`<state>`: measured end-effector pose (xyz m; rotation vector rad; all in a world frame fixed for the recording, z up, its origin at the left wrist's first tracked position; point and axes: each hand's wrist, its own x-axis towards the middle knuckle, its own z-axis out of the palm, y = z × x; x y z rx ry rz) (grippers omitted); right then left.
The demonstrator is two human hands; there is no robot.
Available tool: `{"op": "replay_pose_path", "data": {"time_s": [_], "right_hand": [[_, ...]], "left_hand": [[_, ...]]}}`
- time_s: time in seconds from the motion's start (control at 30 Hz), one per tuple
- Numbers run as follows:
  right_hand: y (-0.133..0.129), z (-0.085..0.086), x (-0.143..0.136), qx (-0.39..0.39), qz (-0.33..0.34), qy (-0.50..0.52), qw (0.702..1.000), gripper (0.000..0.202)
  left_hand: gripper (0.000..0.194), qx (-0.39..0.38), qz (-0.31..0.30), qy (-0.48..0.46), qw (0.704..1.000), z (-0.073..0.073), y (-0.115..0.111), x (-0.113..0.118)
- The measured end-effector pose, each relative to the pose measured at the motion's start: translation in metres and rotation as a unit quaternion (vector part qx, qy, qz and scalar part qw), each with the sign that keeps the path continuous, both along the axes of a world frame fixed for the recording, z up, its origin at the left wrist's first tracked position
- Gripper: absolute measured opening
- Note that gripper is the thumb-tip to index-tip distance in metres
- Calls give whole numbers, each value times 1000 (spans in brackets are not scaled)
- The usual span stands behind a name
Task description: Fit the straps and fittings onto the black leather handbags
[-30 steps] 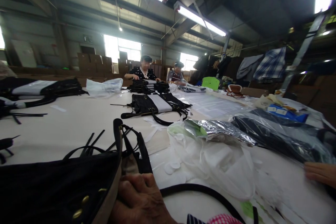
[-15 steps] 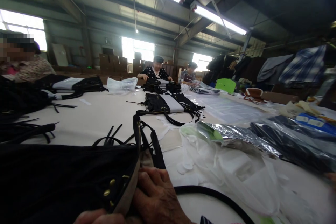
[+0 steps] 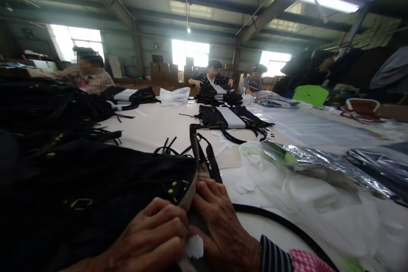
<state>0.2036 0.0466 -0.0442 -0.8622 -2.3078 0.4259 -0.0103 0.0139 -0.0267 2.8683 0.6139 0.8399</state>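
Observation:
A black handbag (image 3: 105, 187) with brass-coloured studs lies in front of me, its mouth and beige lining facing right. My left hand (image 3: 153, 233) is closed on the near part of the bag's edge, fingers curled over it. Opposite it, my right hand (image 3: 219, 216) grips the other side of the opening, its fingertips partly hidden in the lining. Between my hands shows a small white jagged-edged piece (image 3: 194, 246); I cannot tell what it is. A black handle (image 3: 274, 221) arcs over the table right of my right hand.
Another black bag with a white band (image 3: 231, 117) lies ahead on the white table (image 3: 153, 129). More black bags (image 3: 54, 102) are piled at left. Clear plastic wrapping (image 3: 306, 204) and silvery packaging (image 3: 321, 165) cover the right side. Several people work across the table.
The view has turned left, so the scene sits further right. My left hand has come up into fuller view at the bag's edge. The right hand stays at the opening.

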Motion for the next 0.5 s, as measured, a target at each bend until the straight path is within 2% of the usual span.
{"op": "replay_pose_path", "data": {"time_s": [0.17,0.3,0.43,0.5], "right_hand": [[-1,-3,2,16,5,-9,1000,45],[4,-4,7,20,17,-8,1000,47],[13,-13,7,30,32,-39,998,66],[18,-21,4,46,19,-53,997,71]], "left_hand": [[31,-12,14,27,999,29,3,7],[41,52,43,69,995,51,7,13],[28,140,58,83,985,63,9,20],[22,129,51,91,986,65,5,27]]}}
